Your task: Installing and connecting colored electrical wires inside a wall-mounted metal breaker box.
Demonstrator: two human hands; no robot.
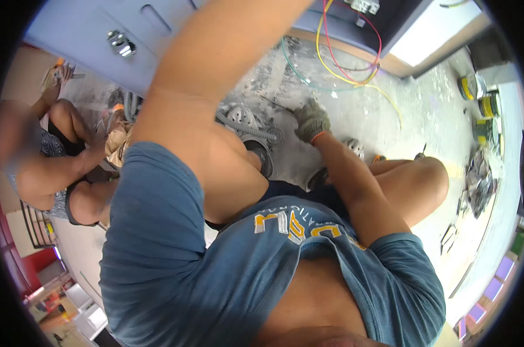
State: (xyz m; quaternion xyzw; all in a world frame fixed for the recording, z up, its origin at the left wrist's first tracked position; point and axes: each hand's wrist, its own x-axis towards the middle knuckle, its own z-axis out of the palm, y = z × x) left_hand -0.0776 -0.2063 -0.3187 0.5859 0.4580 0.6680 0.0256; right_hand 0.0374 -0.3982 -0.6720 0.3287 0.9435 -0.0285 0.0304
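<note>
My left arm (pixel 210 63) is raised across the view, and its hand lies beyond the top edge. Low over the dusty floor is my right hand (pixel 312 121), in a grey-green knit glove with an orange cuff. Its fingers are closed round a thin dark rod (pixel 280 106), perhaps a screwdriver; the glove hides its handle. Grey corrugated conduit (pixel 247 128) lies on the floor left of that hand, by my feet. Beyond the hand, a yellow wire (pixel 318 43), a red wire (pixel 381 43) and a green wire (pixel 296 78) hang in loops from an open grey-blue cabinet (pixel 363 34).
A grey-blue panel (pixel 88 29) with a metal latch (pixel 121 43) stands at the upper left. Close on my left a person (pixel 48 156) sits on the floor. Several yellow-and-black tubs (pixel 489 105) line the right wall, with a crumpled plastic bag (pixel 480 179) nearer me.
</note>
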